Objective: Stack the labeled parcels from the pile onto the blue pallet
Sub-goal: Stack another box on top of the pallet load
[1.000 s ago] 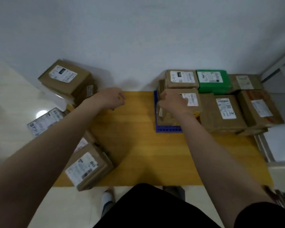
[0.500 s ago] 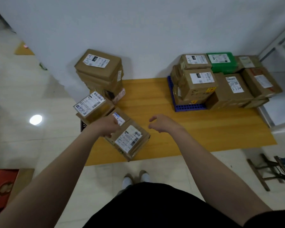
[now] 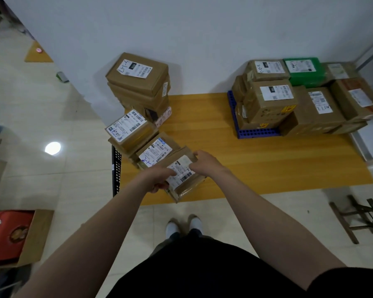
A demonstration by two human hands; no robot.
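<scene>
A brown labeled parcel (image 3: 182,177) lies at the near end of the pile on the left of the yellow mat. My left hand (image 3: 159,178) grips its left edge and my right hand (image 3: 205,163) grips its far right corner. Behind it the pile holds another labeled parcel (image 3: 156,150), a taped one (image 3: 128,126) and a tall stack of boxes (image 3: 138,82) by the wall. The blue pallet (image 3: 255,132) sits at the right, loaded with several brown parcels (image 3: 271,100) and a green one (image 3: 303,68).
A yellow mat (image 3: 235,164) covers the floor between pile and pallet. A black grid panel (image 3: 116,168) stands at the mat's left edge. An open carton with a red item (image 3: 11,235) lies lower left. A small wooden stool (image 3: 362,216) is lower right. White wall behind.
My view swung left from the pallet to the pile. Both hands left the pallet, came down to the near parcel and took hold of it.
</scene>
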